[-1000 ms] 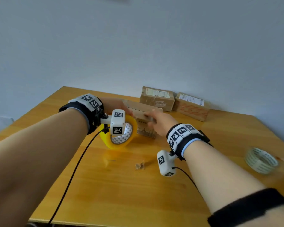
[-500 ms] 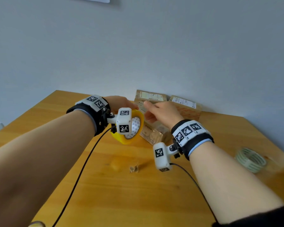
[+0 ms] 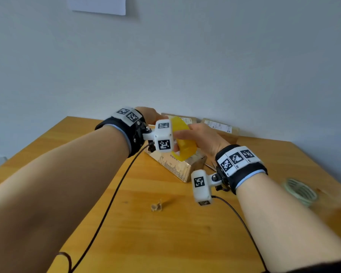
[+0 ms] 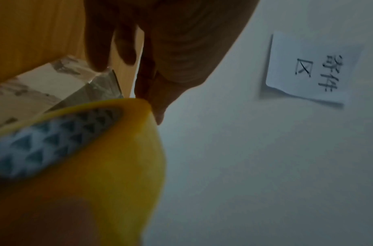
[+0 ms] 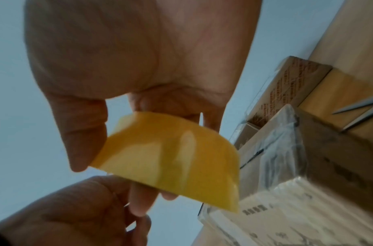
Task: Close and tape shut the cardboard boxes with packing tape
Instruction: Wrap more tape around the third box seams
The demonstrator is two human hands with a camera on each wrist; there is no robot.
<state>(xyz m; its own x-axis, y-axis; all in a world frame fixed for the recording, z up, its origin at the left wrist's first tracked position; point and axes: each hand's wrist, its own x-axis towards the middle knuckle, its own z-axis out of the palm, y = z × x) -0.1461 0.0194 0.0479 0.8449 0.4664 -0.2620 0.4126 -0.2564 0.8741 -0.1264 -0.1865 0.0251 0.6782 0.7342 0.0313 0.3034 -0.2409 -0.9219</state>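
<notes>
Right wrist view shows our hands [image 5: 109, 168] both pinching the yellow tape roll [image 5: 172, 159]; the free end, seemingly unfound, could tear narrow.

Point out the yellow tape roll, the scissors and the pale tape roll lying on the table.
yellow tape roll [image 3: 185, 142], head view: its outer yellow band.
scissors [image 5: 357, 114], right wrist view: the metal blades.
pale tape roll [image 3: 300, 191], head view: its upper rim.
</notes>
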